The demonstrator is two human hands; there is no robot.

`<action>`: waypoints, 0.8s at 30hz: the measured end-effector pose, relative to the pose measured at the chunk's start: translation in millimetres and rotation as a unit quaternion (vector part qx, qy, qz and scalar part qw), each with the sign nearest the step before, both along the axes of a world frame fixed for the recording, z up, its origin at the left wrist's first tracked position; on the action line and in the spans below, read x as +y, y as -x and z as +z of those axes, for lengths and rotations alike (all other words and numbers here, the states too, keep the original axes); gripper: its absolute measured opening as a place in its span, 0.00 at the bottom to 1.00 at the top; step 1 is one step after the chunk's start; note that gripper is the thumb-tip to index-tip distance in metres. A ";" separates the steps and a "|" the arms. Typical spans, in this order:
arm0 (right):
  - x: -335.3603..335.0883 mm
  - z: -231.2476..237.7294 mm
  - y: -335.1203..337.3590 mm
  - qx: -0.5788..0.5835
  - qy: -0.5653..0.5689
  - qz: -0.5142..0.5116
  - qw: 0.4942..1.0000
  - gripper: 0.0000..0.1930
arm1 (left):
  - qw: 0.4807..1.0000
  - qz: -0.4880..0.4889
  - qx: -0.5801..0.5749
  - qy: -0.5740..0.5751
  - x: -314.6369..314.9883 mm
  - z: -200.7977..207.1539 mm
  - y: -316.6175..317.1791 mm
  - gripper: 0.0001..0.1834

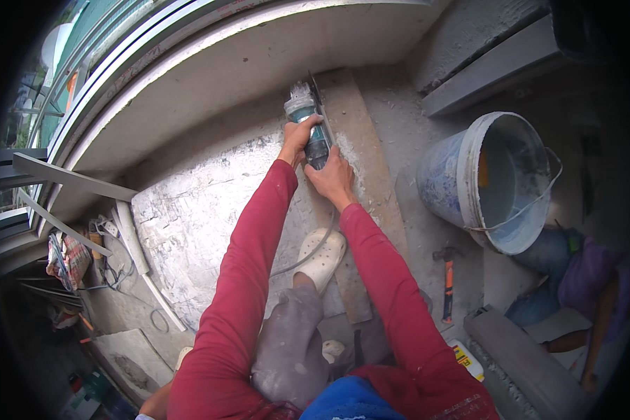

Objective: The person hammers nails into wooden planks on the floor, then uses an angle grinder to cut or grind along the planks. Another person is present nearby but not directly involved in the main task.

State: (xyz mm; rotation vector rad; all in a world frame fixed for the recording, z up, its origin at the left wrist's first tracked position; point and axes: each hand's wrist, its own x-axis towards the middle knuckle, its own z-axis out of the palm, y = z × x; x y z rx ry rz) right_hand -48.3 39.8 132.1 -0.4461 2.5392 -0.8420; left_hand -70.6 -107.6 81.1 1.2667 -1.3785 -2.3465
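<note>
Both my arms reach forward in red sleeves to a teal and black angle grinder [302, 108]. My left hand [299, 138] is wrapped round its body, just behind the grey head. Lower down, my right hand [334, 179] closes on the rear end. The thin disc [316, 89] stands on edge at the tool's right side, over a long brownish board [360, 133]; whether it touches the board I cannot tell. Pale dust lies along the board there. A grey cord [318, 248] trails from the grinder past my cream clog [322, 257].
A large dusty bucket [441, 178] with a wire handle stands to the right, near an orange-handled hammer [448, 283]. Another person [588, 287] is at the far right. White-smeared sheeting [196, 224] covers the floor at left. A low wall [259, 63] and metal bars [77, 176] border the area.
</note>
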 end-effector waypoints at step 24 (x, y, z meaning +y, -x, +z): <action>-5.8 6.5 6.1 -0.036 -0.007 0.001 0.999 0.36 | 1.000 -0.005 -0.014 -0.017 -7.0 3.2 4.5 0.22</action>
